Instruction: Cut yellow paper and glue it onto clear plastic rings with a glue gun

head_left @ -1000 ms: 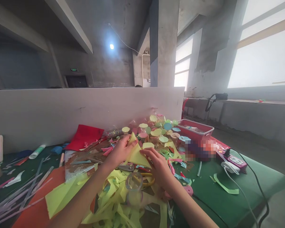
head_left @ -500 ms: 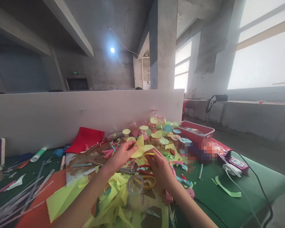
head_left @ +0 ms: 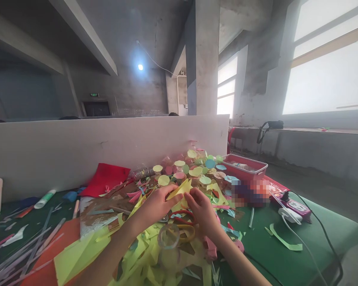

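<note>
My left hand [head_left: 155, 206] and my right hand [head_left: 201, 212] meet over the middle of the table, both pinching a folded piece of yellow paper [head_left: 180, 190]. The paper is bent narrow between the fingertips, its point facing up and right. Below the hands lie yellow paper scraps [head_left: 149, 246], a clear tape roll [head_left: 168, 234] and scissors with yellow and red handles [head_left: 185, 226]. Beyond the hands stands a cluster of small cups topped with coloured paper circles [head_left: 193, 169].
A green table [head_left: 274, 254] carries a red basket [head_left: 246, 165], a power strip with cables [head_left: 295, 206], a red sheet [head_left: 106, 178], an orange sheet [head_left: 47, 258], a glue stick [head_left: 44, 198] and thin strips at left. A white partition [head_left: 77, 147] runs along the back.
The yellow paper was a broad triangle held open between both hands; it is now folded narrower and the hands have drawn closer together. The view has shifted slightly.
</note>
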`<state>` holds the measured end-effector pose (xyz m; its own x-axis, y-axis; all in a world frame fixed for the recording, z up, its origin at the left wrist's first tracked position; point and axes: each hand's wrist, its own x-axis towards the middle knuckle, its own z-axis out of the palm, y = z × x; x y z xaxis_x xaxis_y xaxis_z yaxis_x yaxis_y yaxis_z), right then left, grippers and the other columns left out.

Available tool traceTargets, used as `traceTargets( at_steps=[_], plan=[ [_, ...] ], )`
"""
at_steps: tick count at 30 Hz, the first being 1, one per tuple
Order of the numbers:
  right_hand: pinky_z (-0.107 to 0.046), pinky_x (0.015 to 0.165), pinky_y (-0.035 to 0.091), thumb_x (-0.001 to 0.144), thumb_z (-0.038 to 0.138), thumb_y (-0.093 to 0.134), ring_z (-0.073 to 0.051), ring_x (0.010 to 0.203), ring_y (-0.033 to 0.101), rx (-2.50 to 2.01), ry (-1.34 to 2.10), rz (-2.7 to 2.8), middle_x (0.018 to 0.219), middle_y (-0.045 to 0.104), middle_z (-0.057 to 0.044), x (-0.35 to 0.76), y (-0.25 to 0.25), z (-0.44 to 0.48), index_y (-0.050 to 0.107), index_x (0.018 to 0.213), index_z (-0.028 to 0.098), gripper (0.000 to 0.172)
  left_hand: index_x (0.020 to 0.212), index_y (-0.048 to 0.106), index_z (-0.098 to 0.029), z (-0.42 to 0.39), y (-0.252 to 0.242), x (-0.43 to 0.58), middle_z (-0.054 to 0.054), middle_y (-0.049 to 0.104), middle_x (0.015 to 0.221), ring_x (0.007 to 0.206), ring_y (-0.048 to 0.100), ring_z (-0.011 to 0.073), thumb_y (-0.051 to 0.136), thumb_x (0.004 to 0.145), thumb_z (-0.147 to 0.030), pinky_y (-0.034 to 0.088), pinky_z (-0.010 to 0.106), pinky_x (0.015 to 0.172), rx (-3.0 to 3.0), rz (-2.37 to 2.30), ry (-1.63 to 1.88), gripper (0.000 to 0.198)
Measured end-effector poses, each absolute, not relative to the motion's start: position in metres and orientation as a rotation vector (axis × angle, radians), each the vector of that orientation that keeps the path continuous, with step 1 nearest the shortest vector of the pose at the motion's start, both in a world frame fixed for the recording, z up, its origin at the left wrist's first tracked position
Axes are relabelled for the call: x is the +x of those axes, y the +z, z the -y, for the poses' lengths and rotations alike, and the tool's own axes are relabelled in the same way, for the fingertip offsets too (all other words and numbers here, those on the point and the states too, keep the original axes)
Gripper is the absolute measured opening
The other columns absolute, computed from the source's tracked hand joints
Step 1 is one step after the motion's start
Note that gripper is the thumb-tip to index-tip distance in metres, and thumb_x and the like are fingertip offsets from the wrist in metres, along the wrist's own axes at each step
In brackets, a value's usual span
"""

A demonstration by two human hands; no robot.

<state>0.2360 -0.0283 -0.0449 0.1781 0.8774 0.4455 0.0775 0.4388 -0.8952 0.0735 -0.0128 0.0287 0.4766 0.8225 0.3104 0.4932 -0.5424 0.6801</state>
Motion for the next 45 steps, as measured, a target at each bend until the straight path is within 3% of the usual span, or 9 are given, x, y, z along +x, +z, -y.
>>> traceTargets(
  at_steps=[2, 4, 8, 13, 18, 22, 29, 35, 45],
  plan=[
    [-0.024, 0.050, 0.025, 0.083, 0.053, 0.055, -0.012, 0.056, 0.029, -0.958, 0.710, 1.272, 0.062, 0.033, 0.007, 0.236, -0.045, 0.027, 0.040, 0.069, 0.023, 0.036, 0.115, 0.068, -0.025, 0.014, 0.030, 0.075, 0.007, 0.068, 0.122, 0.112, 0.060, 0.0291, 0.063, 0.079, -0.047, 0.042, 0.033, 0.094, 2.232, -1.142, 0.889, 0.042],
    [-0.024, 0.051, 0.025, 0.083, 0.052, 0.055, -0.012, 0.057, 0.028, -0.949, 0.693, 1.280, 0.062, 0.032, 0.007, 0.236, -0.047, 0.026, 0.038, 0.069, 0.023, 0.036, 0.114, 0.068, -0.024, 0.016, 0.031, 0.076, 0.008, 0.068, 0.122, 0.113, 0.060, 0.0293, 0.060, 0.081, -0.047, 0.042, 0.034, 0.095, 2.230, -1.167, 0.892, 0.041],
    [-0.024, 0.054, 0.027, 0.085, 0.048, 0.055, -0.012, 0.060, 0.031, -0.926, 0.692, 1.301, 0.065, 0.036, 0.006, 0.236, -0.054, 0.022, 0.039, 0.071, 0.022, 0.033, 0.110, 0.069, -0.024, 0.020, 0.034, 0.080, 0.006, 0.070, 0.115, 0.099, 0.064, 0.0254, 0.054, 0.084, -0.044, 0.046, 0.030, 0.081, 2.229, -1.127, 0.846, 0.036],
    [-0.024, 0.055, 0.027, 0.086, 0.046, 0.054, -0.012, 0.060, 0.029, -0.952, 0.686, 1.302, 0.065, 0.035, 0.006, 0.238, -0.057, 0.021, 0.039, 0.072, 0.022, 0.032, 0.110, 0.068, -0.023, 0.018, 0.033, 0.081, 0.002, 0.070, 0.089, 0.078, 0.060, 0.0194, 0.048, 0.086, -0.043, 0.043, 0.025, 0.065, 2.284, -1.116, 0.754, 0.037],
    [-0.024, 0.052, 0.024, 0.088, 0.047, 0.051, -0.012, 0.058, 0.025, -0.961, 0.644, 1.297, 0.064, 0.028, 0.007, 0.239, -0.050, 0.026, 0.031, 0.068, 0.023, 0.037, 0.110, 0.067, -0.022, 0.011, 0.025, 0.079, 0.000, 0.065, 0.079, 0.070, 0.054, 0.0169, 0.044, 0.088, -0.047, 0.041, 0.024, 0.062, 2.299, -1.108, 0.720, 0.040],
    [-0.025, 0.055, 0.030, 0.092, 0.045, 0.044, -0.013, 0.062, 0.032, -0.958, 0.499, 1.322, 0.070, 0.034, 0.004, 0.239, -0.043, 0.030, 0.033, 0.066, 0.023, 0.036, 0.106, 0.067, -0.021, 0.007, 0.020, 0.079, -0.001, 0.063, 0.076, 0.067, 0.053, 0.0159, 0.046, 0.086, -0.050, 0.041, 0.024, 0.062, 2.229, -1.092, 0.760, 0.041],
    [-0.024, 0.053, 0.031, 0.091, 0.048, 0.046, -0.012, 0.060, 0.033, -0.928, 0.691, 1.227, 0.069, 0.037, 0.005, 0.239, -0.044, 0.028, 0.041, 0.083, 0.024, 0.026, 0.103, 0.067, -0.020, 0.002, 0.016, 0.079, -0.002, 0.061, 0.070, 0.063, 0.052, 0.0149, 0.051, 0.084, -0.045, 0.042, 0.024, 0.062, 2.138, -1.050, 0.774, 0.036],
    [-0.023, 0.053, 0.030, 0.087, 0.045, 0.053, -0.012, 0.060, 0.033, -0.936, 0.605, 1.206, 0.067, 0.035, 0.006, 0.238, -0.044, 0.029, 0.037, 0.074, 0.024, 0.029, 0.101, 0.068, -0.020, 0.003, 0.016, 0.079, -0.001, 0.063, 0.073, 0.066, 0.053, 0.0156, 0.052, 0.083, -0.045, 0.043, 0.024, 0.064, 2.148, -1.008, 0.752, 0.035],
    [-0.024, 0.057, 0.037, 0.081, 0.042, 0.063, -0.014, 0.063, 0.047, -0.940, 0.543, 1.214, 0.067, 0.051, 0.003, 0.240, -0.045, 0.028, 0.050, 0.075, 0.023, 0.024, 0.104, 0.064, -0.021, 0.008, 0.020, 0.079, 0.001, 0.067, 0.094, 0.084, 0.058, 0.0190, 0.054, 0.082, -0.044, 0.043, 0.026, 0.072, 2.162, -0.987, 0.646, 0.033]
  ],
)
